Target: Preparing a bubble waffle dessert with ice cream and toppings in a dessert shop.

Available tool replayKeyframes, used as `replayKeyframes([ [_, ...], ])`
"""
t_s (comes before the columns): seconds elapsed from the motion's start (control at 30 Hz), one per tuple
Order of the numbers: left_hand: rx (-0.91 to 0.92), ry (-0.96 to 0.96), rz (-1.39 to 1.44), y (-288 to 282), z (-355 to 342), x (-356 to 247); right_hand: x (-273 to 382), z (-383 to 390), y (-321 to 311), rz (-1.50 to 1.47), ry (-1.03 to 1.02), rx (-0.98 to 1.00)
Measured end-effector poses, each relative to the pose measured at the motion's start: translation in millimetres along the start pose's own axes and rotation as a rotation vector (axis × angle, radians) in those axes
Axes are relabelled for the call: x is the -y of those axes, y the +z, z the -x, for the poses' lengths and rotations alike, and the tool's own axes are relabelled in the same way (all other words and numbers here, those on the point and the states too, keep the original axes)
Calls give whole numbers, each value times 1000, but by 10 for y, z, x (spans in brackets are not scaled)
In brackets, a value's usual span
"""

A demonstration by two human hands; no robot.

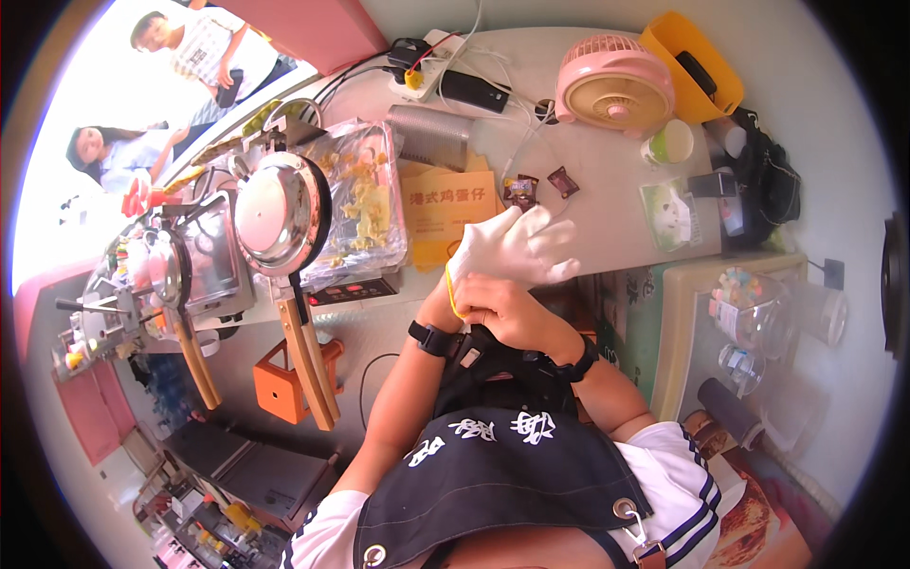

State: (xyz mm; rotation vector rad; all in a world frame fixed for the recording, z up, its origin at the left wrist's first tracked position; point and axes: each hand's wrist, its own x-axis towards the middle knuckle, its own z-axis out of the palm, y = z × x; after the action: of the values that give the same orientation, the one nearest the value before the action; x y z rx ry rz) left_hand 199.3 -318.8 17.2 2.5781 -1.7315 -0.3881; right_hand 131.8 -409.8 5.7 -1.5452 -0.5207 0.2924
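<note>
A white knit glove (493, 248) with a yellow cuff edge covers my left hand (521, 245). Its fingers are spread apart and hold nothing, just in front of the table's near edge. My bare right hand (498, 308) is closed at the left wrist, its fingers pinching the glove's cuff. Close beyond the gloved fingertips lie two small dark wrapped packets (519, 190). Flat yellow paper bags (445, 213) are stacked left of the glove.
At left stand two round metal waffle pans (275, 216) with long wooden handles (308, 375) jutting toward me. Behind them is a film-lined tray (327, 261) with yellow crumbs. A pink fan (616, 85), yellow bin (725, 90), cables and a power strip (431, 66) are farther back.
</note>
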Motion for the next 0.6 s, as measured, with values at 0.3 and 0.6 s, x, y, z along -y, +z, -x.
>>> replayKeyframes([
  [0.3, -560, -176, 545, 520, 586, -72, 370, -112, -174, -237, -14, 30],
  [0.6, -754, -531, 537, 17, 496, 190, 494, -212, -167, -133, -143, -72],
])
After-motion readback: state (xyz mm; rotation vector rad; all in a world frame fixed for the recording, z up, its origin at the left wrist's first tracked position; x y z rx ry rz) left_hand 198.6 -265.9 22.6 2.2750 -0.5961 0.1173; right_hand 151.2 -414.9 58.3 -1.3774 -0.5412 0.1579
